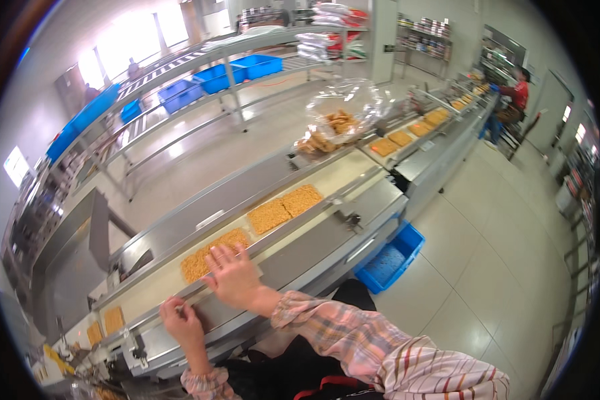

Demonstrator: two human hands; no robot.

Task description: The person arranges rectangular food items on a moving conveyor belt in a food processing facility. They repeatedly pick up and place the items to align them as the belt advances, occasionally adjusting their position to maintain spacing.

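Note:
Square golden grain-like snack slabs lie on a pale conveyor belt (150, 282) between metal rails. My right hand (234, 275) reaches over the near rail, its fingers spread at the edge of one pair of slabs (195, 262). Further up the belt lies another pair (270, 215), side by side. My left hand (182, 317) is curled over the near metal ledge, left of my right hand; whether it holds something small cannot be told. Two smaller slabs (114, 320) lie at the belt's lower left end.
Clear plastic bags of snack pieces (341, 122) stand beyond the belt. A blue crate (390, 257) sits below the near side. A second conveyor (405, 137) carries slabs towards a seated co-worker (520, 95). Behind stands a roller rack (180, 97) with blue crates.

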